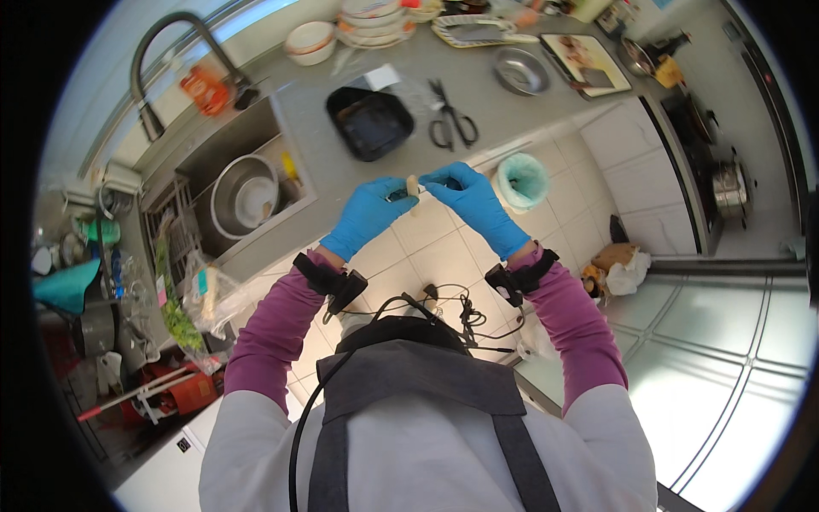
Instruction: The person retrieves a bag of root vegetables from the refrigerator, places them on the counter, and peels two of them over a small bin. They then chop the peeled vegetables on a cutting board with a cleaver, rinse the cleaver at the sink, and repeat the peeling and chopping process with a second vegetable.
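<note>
Both of my hands wear blue gloves and meet in front of the counter edge, above the tiled floor. My left hand [377, 208] pinches a small, pale, stubby piece of food [413, 186] upright between thumb and fingers; its exact kind is not clear. Close on its right is my right hand [465, 194], thumb and fingertips drawn together. Whether those fingertips hold or touch anything is too small to tell. Beyond the hands, a black plastic tray [371, 125] sits on the counter, with black-handled kitchen scissors [453, 121] to its right.
Left is a sink with a steel basin [245, 197] under a curved faucet [173, 19]. A lined bin [523, 182] stands on the floor right of my hands. Farther back are a metal bowl [521, 72], a cutting board with a cleaver [592, 77] and stacked bowls [376, 24]. Cables [470, 313] hang at my waist.
</note>
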Demonstrator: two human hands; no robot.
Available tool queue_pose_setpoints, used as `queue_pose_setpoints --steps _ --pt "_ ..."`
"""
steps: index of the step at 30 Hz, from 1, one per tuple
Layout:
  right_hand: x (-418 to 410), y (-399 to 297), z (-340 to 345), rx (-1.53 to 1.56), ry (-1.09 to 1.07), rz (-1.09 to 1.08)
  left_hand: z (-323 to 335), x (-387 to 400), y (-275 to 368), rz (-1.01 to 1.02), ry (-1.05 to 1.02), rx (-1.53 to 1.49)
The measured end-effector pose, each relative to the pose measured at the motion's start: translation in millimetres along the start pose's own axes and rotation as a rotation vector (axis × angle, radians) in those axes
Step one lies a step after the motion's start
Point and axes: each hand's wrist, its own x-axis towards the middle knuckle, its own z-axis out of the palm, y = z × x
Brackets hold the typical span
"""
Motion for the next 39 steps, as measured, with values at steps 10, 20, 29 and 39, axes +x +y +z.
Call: queue_pose_setpoints --steps 10,20,29,39 --pt "-46 47 -146 -0.002 0.318 0.053 162 91 68 0.362 -0.083 0.556" --pt "-51 73 -236 -0.072 0.685 0.199 266 170 100 0.547 -0.137 0.642" --pt "-2 103 -336 -0.005 0.720 0.292 335 270 118 0.490 -0.242 0.405" --pt "50 126 -438 0.588 0.513 0.463 369 369 130 -0.019 -0.558 -0.133"
